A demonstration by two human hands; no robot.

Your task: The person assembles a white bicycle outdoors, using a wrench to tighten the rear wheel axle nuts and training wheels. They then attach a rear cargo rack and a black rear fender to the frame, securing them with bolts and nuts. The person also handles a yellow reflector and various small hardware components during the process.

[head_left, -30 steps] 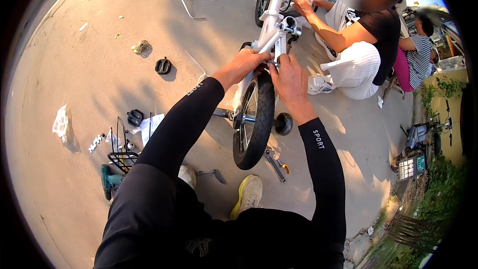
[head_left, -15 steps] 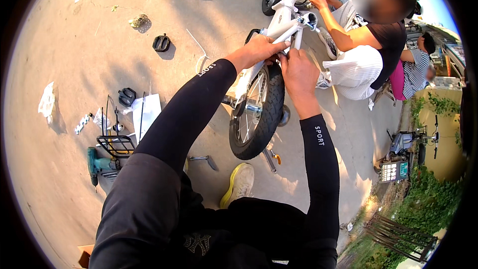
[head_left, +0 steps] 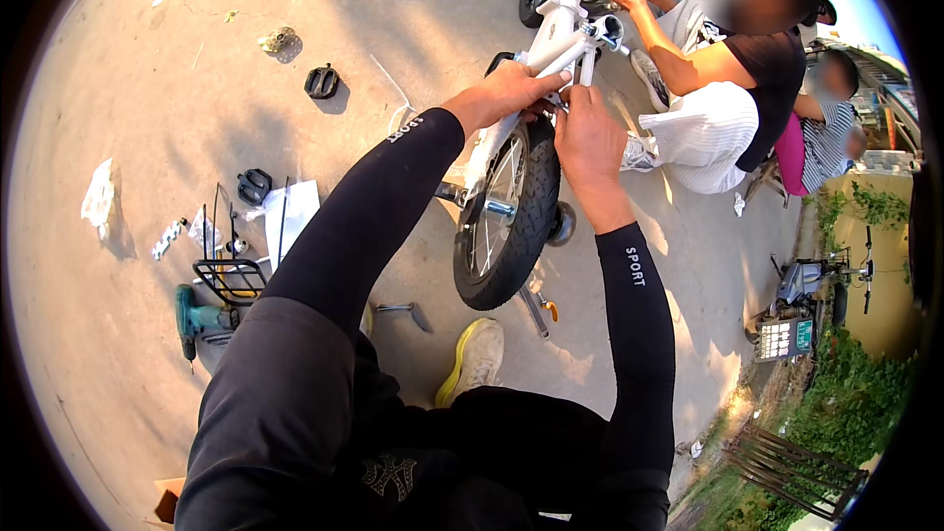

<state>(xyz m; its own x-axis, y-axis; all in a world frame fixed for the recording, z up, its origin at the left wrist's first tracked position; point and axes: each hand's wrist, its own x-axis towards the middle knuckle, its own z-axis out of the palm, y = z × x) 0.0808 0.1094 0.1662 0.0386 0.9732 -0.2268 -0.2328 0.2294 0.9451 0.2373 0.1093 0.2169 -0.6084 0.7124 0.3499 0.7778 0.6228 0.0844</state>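
Observation:
A small white bicycle stands in front of me, its white frame (head_left: 559,25) running away toward the top and its black-tyred rear wheel (head_left: 506,216) nearest me. My left hand (head_left: 511,93) is closed round the white tubes just above this wheel, thumb on top. Close beside it, my right hand (head_left: 590,152) is pinched at the same spot, knuckles up. Whatever its fingertips hold is hidden between the hands and the frame. Above them the open end of the seat tube (head_left: 610,32) shows. A small side wheel (head_left: 562,224) sits right of the tyre.
A drill (head_left: 202,320), black rear rack (head_left: 231,280), pedals (head_left: 322,82), white sheet (head_left: 300,211) and plastic bag (head_left: 98,199) lie left. Near my shoe (head_left: 480,359) are a wrench (head_left: 536,310) and another tool (head_left: 405,313). A co-worker (head_left: 723,79) sits at right, hands by the bicycle.
Both hands stay at the same place above the rear wheel, with only small finger shifts. The bicycle and surroundings sit slightly differently in the picture.

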